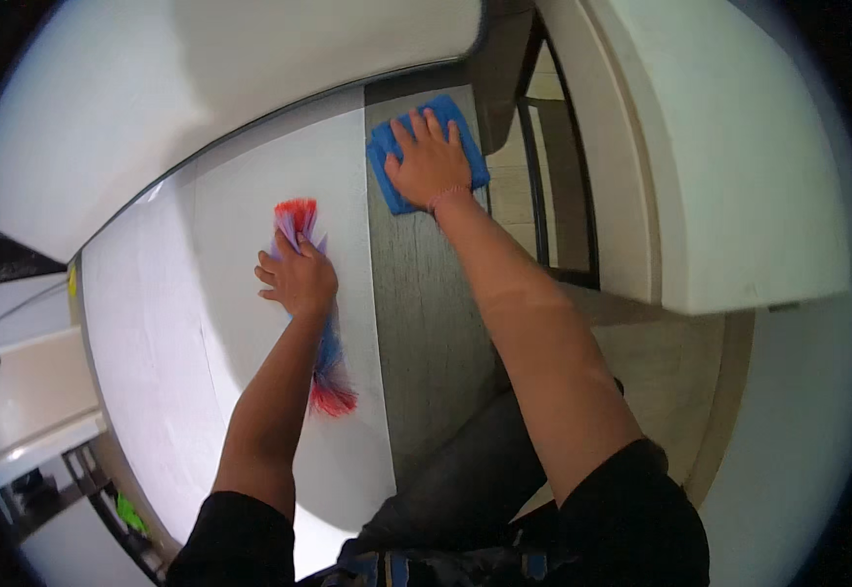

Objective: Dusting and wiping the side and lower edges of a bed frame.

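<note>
My left hand [297,275] grips a fluffy duster [296,215] with red, purple and blue fibres. The duster lies lengthwise on a white surface [235,191]; its far end pokes out past my fingers, and its blue and red near end shows beside my wrist. Part of it is hidden under the hand and forearm. Farther away and to the right, my right hand [433,158] holds a folded blue cloth [400,198] down with its palm, fingers spread. That cloth rests on a grey wood-grain strip [426,293] bordering the white surface.
A large pale panel [323,37] rises along the far edge. On the right, a dark-framed glass panel [561,169] stands beside a thick cream-coloured furniture part [734,161]. Shelving with a bright green item [130,511] is at lower left. My leg [462,469] is against the near edge.
</note>
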Tool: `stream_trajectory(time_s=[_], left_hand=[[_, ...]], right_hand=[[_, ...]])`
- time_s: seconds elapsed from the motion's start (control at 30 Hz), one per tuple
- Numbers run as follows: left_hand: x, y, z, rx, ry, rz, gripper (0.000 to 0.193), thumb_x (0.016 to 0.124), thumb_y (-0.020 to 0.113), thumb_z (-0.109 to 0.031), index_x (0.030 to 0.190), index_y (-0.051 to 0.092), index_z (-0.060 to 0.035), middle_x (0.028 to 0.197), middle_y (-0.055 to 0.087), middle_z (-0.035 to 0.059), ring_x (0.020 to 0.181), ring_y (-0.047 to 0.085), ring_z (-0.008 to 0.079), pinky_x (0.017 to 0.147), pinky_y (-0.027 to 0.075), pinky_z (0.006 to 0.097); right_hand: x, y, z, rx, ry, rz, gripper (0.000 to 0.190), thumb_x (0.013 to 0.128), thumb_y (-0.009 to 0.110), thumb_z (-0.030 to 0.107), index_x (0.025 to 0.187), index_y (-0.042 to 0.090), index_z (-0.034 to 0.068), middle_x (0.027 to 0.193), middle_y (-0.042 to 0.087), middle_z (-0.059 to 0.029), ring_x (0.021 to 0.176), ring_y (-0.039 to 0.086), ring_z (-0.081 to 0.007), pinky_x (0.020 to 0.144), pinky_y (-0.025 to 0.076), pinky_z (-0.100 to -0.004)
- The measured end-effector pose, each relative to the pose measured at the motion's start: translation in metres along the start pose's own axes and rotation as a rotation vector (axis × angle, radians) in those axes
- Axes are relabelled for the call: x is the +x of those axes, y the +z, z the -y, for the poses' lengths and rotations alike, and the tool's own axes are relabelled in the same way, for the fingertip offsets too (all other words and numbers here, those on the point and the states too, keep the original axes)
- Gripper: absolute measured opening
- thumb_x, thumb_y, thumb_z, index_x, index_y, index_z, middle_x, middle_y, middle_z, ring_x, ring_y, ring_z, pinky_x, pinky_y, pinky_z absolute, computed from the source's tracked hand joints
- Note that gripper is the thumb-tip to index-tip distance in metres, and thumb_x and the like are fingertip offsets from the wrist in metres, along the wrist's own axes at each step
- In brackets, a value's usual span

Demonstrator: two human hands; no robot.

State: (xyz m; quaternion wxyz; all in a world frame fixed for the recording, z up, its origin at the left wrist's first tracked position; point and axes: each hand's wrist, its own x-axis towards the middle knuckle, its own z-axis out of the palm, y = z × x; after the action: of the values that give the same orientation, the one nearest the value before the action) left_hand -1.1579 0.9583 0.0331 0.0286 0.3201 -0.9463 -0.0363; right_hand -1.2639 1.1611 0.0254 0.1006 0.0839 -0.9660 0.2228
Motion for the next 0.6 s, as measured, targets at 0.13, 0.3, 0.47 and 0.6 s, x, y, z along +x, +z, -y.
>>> stream_trajectory(time_s=[0.13, 0.3, 0.47, 0.6], left_hand=[[-0.002, -0.007, 0.000, -0.030, 0.026, 0.034, 0.055, 0.098, 0.038, -0.044, 0.146, 0.035, -0.0196, 0.148, 0.029, 0.0263, 0.137, 0.024, 0.0466, 0.105, 0.020, 0.0692], [0.004, -0.008, 0.014, -0.008, 0.047, -0.015, 0.056, 0.097, 0.036, -0.046, 0.147, 0.035, -0.0194, 0.149, 0.029, 0.0268, 0.138, 0.024, 0.0473, 0.106, 0.019, 0.0693], [0.000, -0.009, 0.011, 0.003, 0.039, 0.010, 0.057, 0.097, 0.036, -0.046, 0.147, 0.034, -0.0194, 0.149, 0.029, 0.0262, 0.138, 0.025, 0.0471, 0.106, 0.019, 0.0688], [0.001, -0.008, 0.007, 0.024, 0.025, 0.044, 0.058, 0.097, 0.036, -0.048, 0.147, 0.034, -0.0191, 0.150, 0.028, 0.0250, 0.139, 0.024, 0.0461, 0.107, 0.019, 0.0684]], right_hand=[[-0.120, -0.011, 0.041, -0.153, 0.011, 0.047, 0.060, 0.091, 0.049, 0.039, 0.142, 0.042, 0.010, 0.150, 0.036, -0.0171, 0.141, 0.028, -0.0335, 0.113, 0.019, -0.0559], [-0.255, -0.045, 0.126, -0.218, -0.147, 0.381, 0.065, 0.091, 0.051, 0.044, 0.145, 0.039, 0.010, 0.153, 0.031, -0.0163, 0.141, 0.027, -0.0326, 0.112, 0.020, -0.0562], [-0.203, -0.057, 0.081, -0.119, -0.376, 0.488, 0.067, 0.090, 0.048, 0.052, 0.146, 0.038, 0.017, 0.153, 0.032, -0.0113, 0.142, 0.026, -0.0287, 0.113, 0.020, -0.0532], [-0.119, -0.030, 0.016, -0.076, -0.114, 0.129, 0.066, 0.090, 0.048, 0.051, 0.144, 0.040, 0.015, 0.151, 0.034, -0.0142, 0.141, 0.029, -0.0326, 0.114, 0.020, -0.0533]])
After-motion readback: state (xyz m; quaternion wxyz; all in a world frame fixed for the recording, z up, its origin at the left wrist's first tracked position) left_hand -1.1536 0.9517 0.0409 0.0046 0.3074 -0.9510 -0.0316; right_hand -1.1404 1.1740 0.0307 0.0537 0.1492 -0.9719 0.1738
